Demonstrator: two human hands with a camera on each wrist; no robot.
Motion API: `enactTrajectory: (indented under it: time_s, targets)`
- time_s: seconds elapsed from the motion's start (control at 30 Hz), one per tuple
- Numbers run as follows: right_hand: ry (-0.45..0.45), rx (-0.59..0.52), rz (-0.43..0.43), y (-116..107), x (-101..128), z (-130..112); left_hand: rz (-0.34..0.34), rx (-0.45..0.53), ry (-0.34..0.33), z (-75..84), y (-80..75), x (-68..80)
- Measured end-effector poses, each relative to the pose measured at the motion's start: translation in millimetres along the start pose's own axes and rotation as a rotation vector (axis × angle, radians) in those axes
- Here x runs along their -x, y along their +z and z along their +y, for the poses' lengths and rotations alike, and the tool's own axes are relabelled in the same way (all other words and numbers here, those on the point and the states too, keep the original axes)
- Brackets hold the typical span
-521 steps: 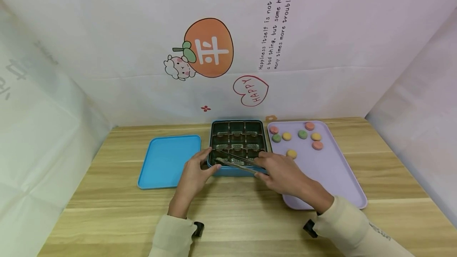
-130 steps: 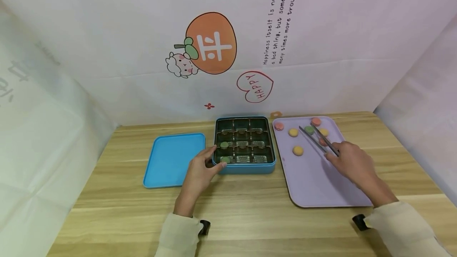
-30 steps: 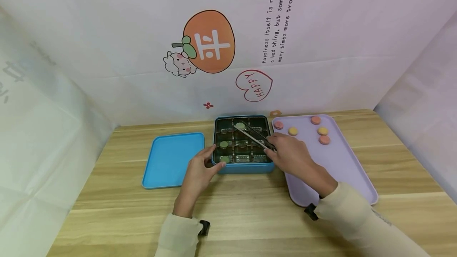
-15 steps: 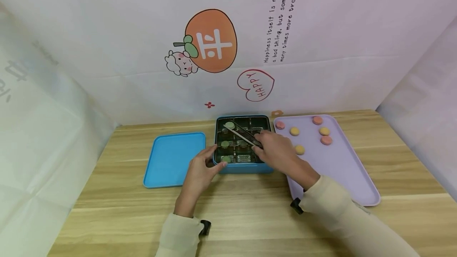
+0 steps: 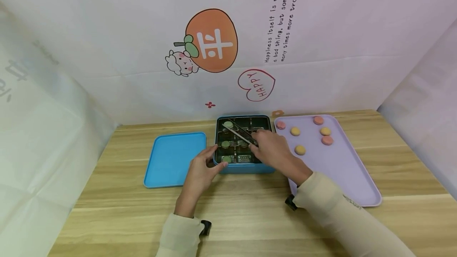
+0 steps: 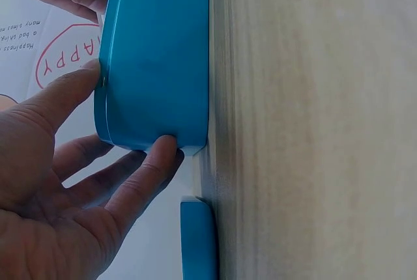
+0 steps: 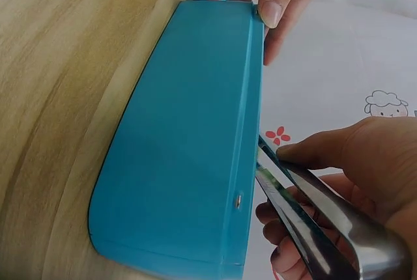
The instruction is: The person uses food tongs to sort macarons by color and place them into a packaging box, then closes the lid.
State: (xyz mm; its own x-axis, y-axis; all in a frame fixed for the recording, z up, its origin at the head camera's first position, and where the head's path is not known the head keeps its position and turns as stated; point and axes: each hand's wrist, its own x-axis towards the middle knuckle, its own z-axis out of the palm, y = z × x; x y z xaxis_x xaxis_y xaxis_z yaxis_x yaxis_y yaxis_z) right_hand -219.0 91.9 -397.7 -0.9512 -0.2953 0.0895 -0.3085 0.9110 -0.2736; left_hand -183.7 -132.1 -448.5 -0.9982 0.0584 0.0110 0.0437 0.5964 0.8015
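Observation:
My right hand [image 5: 272,149] grips metal tongs [image 7: 306,224], whose tips reach into the open blue tin [image 5: 246,168] with its divided insert. Between the tips, in the back left compartment, is a green macaron [image 5: 228,124]. Two more green macarons sit in the same column, one in the middle compartment [image 5: 225,144] and one in the front compartment [image 5: 226,159]. My left hand [image 5: 200,171] holds the tin's front left corner, thumb at the front rim and fingers against the left side. In the right wrist view the tin's wall hides the tong tips.
Right of the tin lies a lilac tray [image 5: 342,173] bearing several pink and yellow macarons, among them a pink one [image 5: 327,140] and a yellow one [image 5: 300,150]. A flat blue lid [image 5: 175,160] lies left. A printed white cloth [image 5: 143,90] hangs behind the wooden table.
Seconds ago the tongs were at a green macaron on the tray. Over the last second they carried it leftward from the back middle to the back left compartment. The left hand stayed put.

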Motion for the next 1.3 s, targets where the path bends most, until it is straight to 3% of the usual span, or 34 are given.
enactTrajectory:
  time_s: [1.3]
  targets:
    - [0.027,-0.029,-0.024,-2.8,2.2,1.9,0.007,0.008,0.001,1.4,0.9,-0.1]
